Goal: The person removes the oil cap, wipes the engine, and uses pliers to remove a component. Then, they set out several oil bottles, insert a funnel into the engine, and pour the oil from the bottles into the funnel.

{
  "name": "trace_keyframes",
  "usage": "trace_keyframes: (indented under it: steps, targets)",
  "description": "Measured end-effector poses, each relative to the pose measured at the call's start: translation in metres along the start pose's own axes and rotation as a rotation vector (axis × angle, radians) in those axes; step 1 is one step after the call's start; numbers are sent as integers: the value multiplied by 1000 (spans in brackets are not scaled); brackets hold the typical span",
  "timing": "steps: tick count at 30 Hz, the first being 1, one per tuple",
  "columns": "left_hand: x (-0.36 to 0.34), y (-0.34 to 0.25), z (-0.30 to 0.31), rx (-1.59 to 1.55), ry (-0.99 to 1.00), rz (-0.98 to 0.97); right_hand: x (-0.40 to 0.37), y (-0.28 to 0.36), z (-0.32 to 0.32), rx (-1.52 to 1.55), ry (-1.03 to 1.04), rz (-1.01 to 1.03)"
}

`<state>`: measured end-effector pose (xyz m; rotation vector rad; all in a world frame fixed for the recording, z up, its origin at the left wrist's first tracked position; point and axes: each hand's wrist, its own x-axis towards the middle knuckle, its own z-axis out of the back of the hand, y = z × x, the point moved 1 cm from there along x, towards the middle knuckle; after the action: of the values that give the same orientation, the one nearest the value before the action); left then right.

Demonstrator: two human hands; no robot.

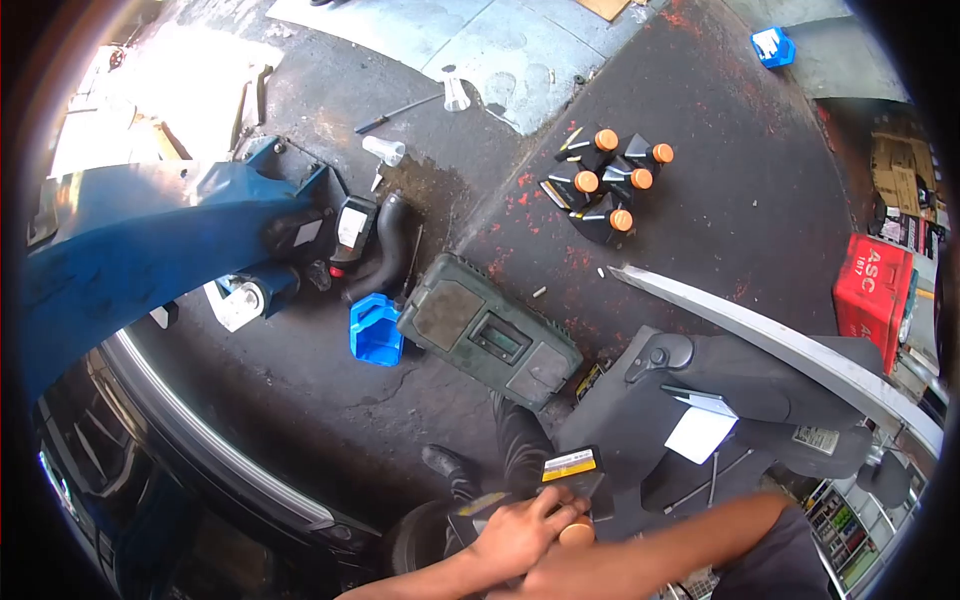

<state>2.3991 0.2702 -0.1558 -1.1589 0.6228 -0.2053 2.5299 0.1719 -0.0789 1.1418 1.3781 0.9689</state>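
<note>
Low in the view, a black bottle (573, 468) with a yellow-and-white label and an orange cap (577, 533) lies under my hands. My left hand (520, 535) has its fingers curled over the bottle beside the cap. My right hand (565, 578) comes in from the right, close below the cap; motion blurs it and its fingers are hidden. Part of another dark, yellow-marked object shows left of my left hand. Farther off, several black bottles (597, 222) with orange caps stand grouped on the floor.
A dark green toolbox (450, 310) and a blue container (376, 340) stand ahead. On the left are a blue lift arm (150, 235) and a car sill (215, 440). A grey cover (770, 385) with a white paper (702, 432) lies right, near a red crate (872, 290).
</note>
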Motion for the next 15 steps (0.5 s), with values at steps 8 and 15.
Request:
trace_keyframes:
  steps: [8,15]
  targets:
    - [-6,10,5,122,9,-47,9,-255,281,-814,-577,-1199]
    - [-20,26,20,88,-68,84,-13,-362,272,-819,-830,-1227]
